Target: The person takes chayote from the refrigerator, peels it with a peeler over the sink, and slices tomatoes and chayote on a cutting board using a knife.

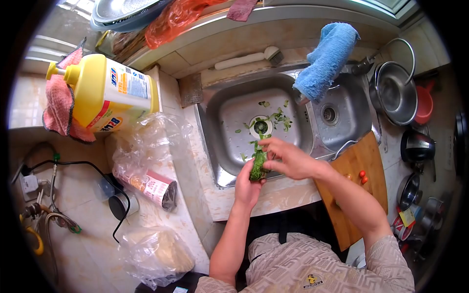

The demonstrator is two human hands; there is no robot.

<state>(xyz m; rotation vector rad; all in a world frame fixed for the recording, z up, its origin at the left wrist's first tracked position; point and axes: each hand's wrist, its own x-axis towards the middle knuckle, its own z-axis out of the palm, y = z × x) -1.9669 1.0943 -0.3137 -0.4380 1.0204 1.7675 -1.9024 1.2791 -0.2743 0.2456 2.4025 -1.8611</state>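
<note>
Green, broccoli-like vegetable [257, 171] at the near side of the steel sink [227, 110], held in my left grip [249, 188]. Right grip [288, 158] is beside its stalk, fingers curled; whether they pinch it, I cannot tell. Leaf scraps [281, 118] lie near the drain [261, 127]: some trimming looks done. Work seems partway; leafy bits at the stalk look unfinished.

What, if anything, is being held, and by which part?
A green vegetable: the left hand holds its bumpy end, nearest the person; whether the right hand also grips it is unclear.
</note>
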